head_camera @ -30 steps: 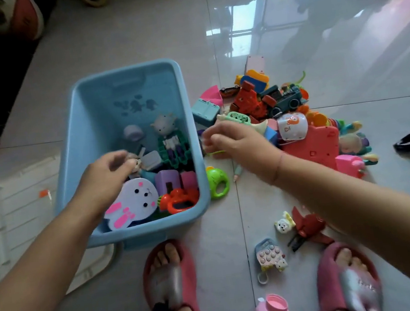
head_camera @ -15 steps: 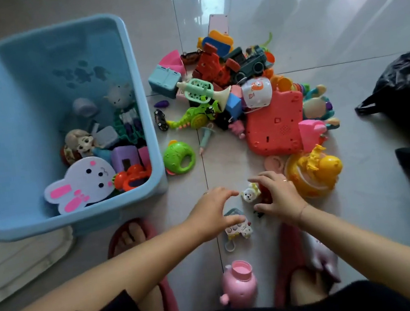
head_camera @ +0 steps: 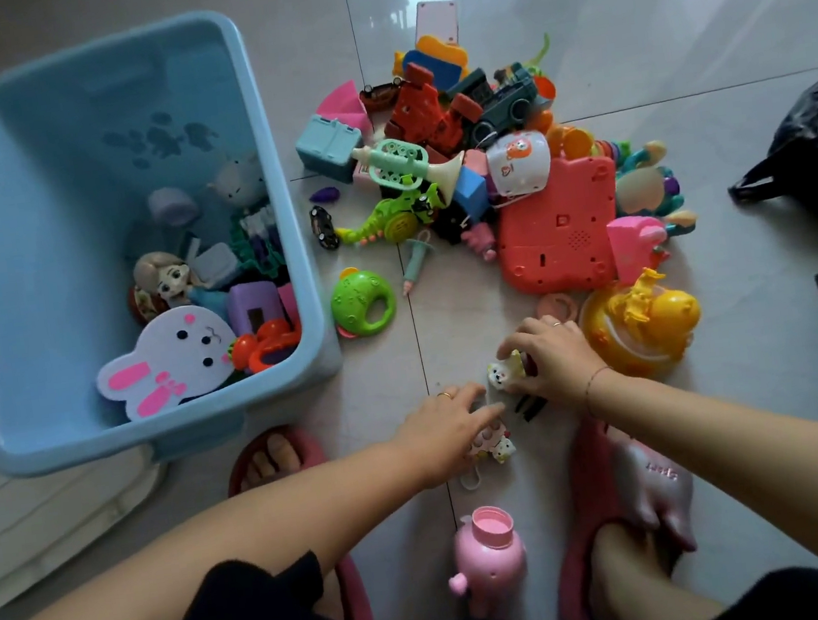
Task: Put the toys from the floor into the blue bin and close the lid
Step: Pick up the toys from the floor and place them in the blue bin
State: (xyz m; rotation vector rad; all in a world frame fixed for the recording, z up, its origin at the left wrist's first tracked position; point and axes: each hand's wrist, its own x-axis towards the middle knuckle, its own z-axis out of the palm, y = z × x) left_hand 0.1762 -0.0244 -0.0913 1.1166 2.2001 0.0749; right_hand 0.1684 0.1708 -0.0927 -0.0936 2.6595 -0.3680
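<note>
Floor (head_camera: 673, 45) tiles show bare room past the toy pile (head_camera: 499, 180) and between both feet. The blue bin (head_camera: 53, 281) sits open on the left, partly filled. The right hand (head_camera: 552, 359) pinches a small white puppy toy (head_camera: 503, 373). The left hand (head_camera: 445, 431) lies spread over a little keypad toy (head_camera: 493, 446).

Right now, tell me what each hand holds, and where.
Right hand pinches the small white animal figure by its back. Left hand covers a keychain toy; grip cannot be told.
</note>
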